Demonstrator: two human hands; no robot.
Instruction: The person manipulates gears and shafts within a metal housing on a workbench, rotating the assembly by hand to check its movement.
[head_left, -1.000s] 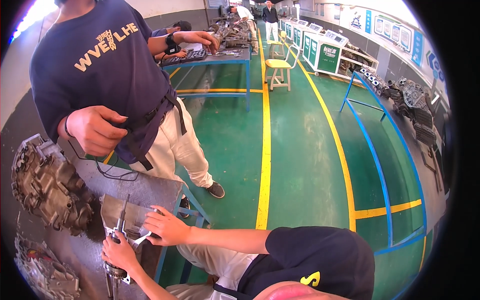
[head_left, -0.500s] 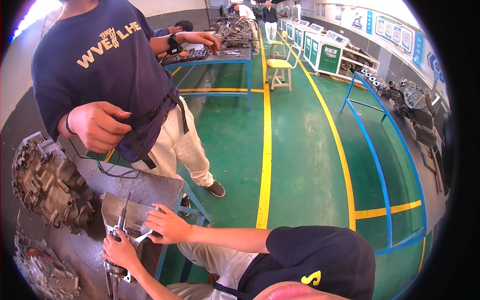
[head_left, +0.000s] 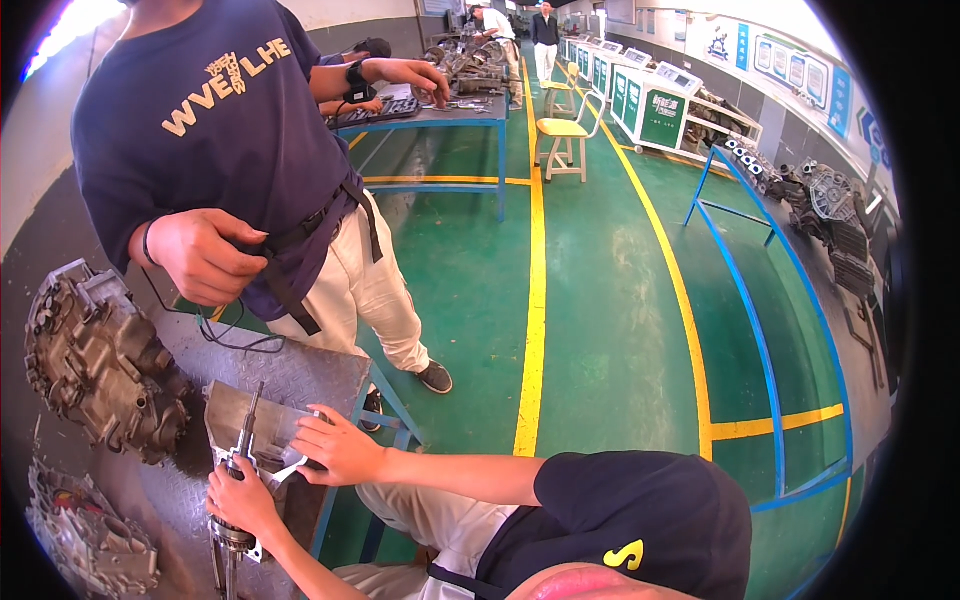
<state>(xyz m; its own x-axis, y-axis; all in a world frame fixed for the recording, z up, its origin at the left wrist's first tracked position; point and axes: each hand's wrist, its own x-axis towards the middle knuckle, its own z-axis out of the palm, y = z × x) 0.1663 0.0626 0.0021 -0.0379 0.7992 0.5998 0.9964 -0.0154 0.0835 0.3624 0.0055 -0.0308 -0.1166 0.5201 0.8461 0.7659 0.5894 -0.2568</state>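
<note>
My left hand (head_left: 243,500) wraps round a gear shaft (head_left: 248,425) whose thin end points up and away. Gears (head_left: 233,538) show just below my fingers. The shaft lies at a grey cast metal housing (head_left: 228,410) on the steel bench top. My right hand (head_left: 340,450) is closed at the housing's right side, fingers curled and thumb low. A shiny pale metal piece (head_left: 286,472) juts from beneath it toward the shaft; what its fingers grip is mostly hidden.
A large gearbox case (head_left: 100,365) and an open casting (head_left: 90,540) sit on the bench's left. A co-worker (head_left: 215,120) stands across the bench, one hand (head_left: 210,255) above a black cable (head_left: 240,345). Beyond are a blue-framed table (head_left: 430,125), a yellow stool (head_left: 565,130) and a rack (head_left: 760,330).
The whole view has shifted slightly. Both my hands keep the same grip and place on the parts.
</note>
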